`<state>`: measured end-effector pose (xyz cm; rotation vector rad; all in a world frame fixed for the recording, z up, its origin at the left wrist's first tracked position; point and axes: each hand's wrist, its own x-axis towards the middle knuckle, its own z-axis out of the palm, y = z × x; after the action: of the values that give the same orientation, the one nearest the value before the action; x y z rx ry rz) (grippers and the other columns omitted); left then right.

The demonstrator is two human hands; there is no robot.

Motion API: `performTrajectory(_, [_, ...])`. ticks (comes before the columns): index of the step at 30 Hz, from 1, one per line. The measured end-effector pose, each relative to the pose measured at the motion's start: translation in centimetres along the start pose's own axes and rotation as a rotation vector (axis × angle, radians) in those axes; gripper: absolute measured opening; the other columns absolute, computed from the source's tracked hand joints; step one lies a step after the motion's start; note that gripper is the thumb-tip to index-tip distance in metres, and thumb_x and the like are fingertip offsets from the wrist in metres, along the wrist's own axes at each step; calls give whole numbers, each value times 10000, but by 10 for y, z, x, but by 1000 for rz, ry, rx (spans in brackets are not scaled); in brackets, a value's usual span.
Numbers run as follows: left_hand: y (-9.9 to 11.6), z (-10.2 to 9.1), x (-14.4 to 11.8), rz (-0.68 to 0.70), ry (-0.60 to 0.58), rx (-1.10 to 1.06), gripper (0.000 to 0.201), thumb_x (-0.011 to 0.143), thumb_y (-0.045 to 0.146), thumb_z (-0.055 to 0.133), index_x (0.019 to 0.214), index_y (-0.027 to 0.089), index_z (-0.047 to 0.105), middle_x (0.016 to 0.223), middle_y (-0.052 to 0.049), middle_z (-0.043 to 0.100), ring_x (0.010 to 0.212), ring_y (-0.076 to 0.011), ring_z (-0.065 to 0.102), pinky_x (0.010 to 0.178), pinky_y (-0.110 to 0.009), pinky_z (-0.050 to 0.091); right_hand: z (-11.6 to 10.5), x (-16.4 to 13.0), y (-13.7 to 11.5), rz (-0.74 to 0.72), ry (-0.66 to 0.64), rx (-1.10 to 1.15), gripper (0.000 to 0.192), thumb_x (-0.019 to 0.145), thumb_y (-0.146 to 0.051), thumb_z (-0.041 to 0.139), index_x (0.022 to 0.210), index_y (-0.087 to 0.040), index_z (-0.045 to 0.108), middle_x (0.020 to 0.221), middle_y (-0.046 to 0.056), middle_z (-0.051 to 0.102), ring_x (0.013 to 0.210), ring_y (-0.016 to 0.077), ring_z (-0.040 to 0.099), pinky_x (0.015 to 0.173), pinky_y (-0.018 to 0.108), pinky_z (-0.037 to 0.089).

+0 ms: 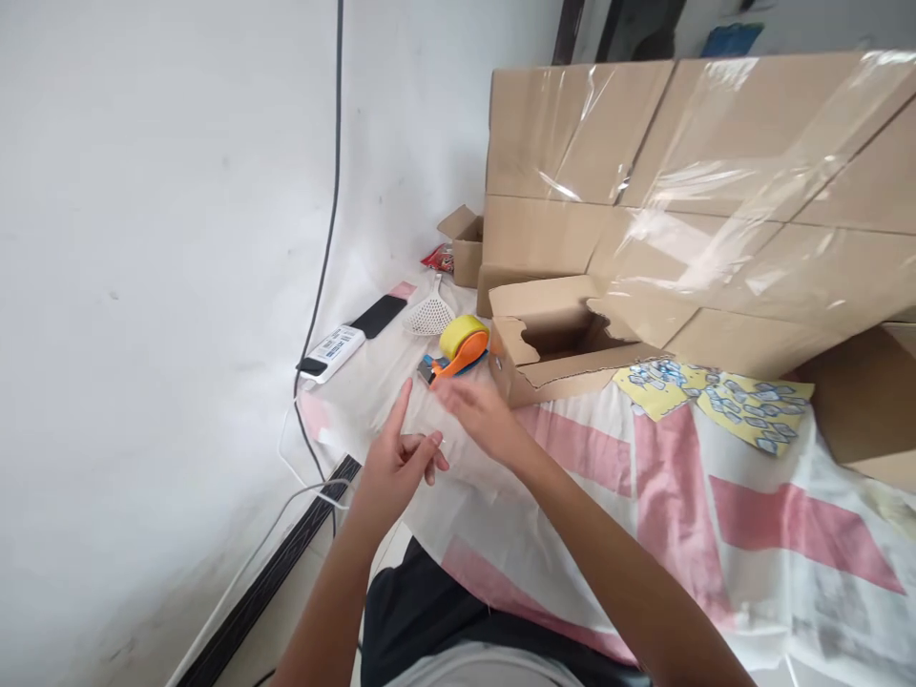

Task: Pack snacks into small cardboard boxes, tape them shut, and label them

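From my remote seat I saw the left hand [396, 468] with its index finger pointing up and the other fingers loosely curled on nothing, while the right hand [481, 412] hovered flat and empty just beside it. The orange tape dispenser with its yellow roll [459, 350] lay at their twelve o'clock on the white-and-pink woven sheet [644, 477], touching neither hand, with the small open brown cardboard box [565, 348] at two o'clock.

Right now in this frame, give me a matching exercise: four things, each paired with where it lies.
Things:
1. tape dispenser
2. sticker sheets
3. power strip
4. right hand

Places:
A. by the wall, on a black cable
B. just left of the small open box
C. on the cloth, right of the small open box
D. just below the tape dispenser

Pairs: 1-B, 2-C, 3-A, 4-D
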<state>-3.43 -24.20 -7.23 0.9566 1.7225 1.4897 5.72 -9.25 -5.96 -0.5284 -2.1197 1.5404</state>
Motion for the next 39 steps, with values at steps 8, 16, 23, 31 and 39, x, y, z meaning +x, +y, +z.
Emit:
performTrajectory(8, [18, 22, 3, 20, -247, 194, 843, 941, 363, 557, 1655, 211, 135, 684, 21, 724, 533, -144, 588, 539, -224, 450, -35, -59, -50, -47, -154, -457, 265, 947, -152, 546, 700, -206, 624, 712, -4, 699, 657, 142, 620, 620, 273, 419])
performTrajectory(16, [-6, 25, 53, 63, -44, 439, 779, 845, 649, 605, 1452, 172, 506, 1001, -111, 780, 800, -262, 731, 667, -368, 576, -134, -111, -78, -65, 388, -611, 234, 1045, -398, 493, 880, -262, 589, 827, 29, 651, 767, 205, 615, 700, 337, 434])
performTrajectory(23, [17, 90, 100, 741, -181, 747, 710, 854, 542, 711, 1484, 265, 535, 1615, -114, 442, 1519, -382, 345, 1199, -605, 341, -193, -122, -41, -8, 483, -406, 335, 1045, -505, 454, 833, -256, 525, 807, 21, 545, 793, 211, 548, 746, 347, 434])
performTrajectory(31, [9, 79, 134, 858, -307, 651, 464, 944, 162, 428, 1302, 286, 695, 1292, -36, 733, 1359, -263, 575, 1167, -498, 432, -233, -72, -5, -158, 580, -41, 373, 980, -638, 510, 1131, -306, 435, 987, 55, 738, 1065, 269, 714, 1022, 465, 480])
performTrajectory(39, [-3, 83, 143, 606, -27, 323, 246, 911, 460, 594, 937, 244, 709, 1069, -82, 783, 1041, -277, 739, 877, -389, 609, -226, -44, 29, -116, 352, 166, 427, 1001, -663, 447, 1175, -274, 413, 1042, 79, 749, 956, 258, 754, 957, 466, 526])
